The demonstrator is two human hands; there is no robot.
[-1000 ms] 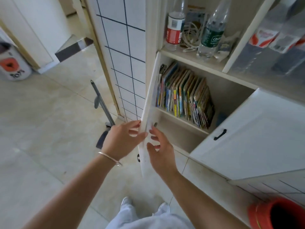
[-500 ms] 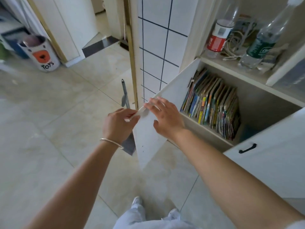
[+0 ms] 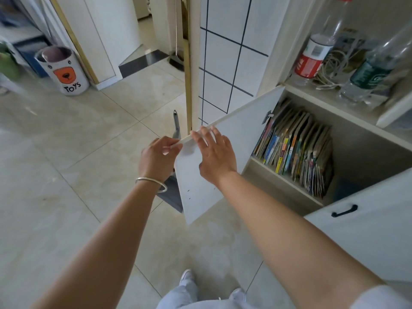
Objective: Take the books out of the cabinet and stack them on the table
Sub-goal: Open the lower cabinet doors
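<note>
White laminate cabinet door (image 3: 225, 157) stands swung wide, its top outer corner pinched by the left hand (image 3: 157, 158), while the right hand (image 3: 215, 153) lies flat, fingers straight, on the inner face. Off to the right of both, the row of thin colourful paperback books (image 3: 296, 150) stands on edge, leaning, spines outward, on the pale cabinet shelf (image 3: 263, 168). The right hand is nearer, I'd say; a sideways reach suits. Beige glossy floor tiles (image 3: 78, 152) lie below, no table in view.

Dustpan (image 3: 171, 192) partly behind open door (image 3: 223, 157), right bottle (image 3: 370, 72) cut off at edge
</note>
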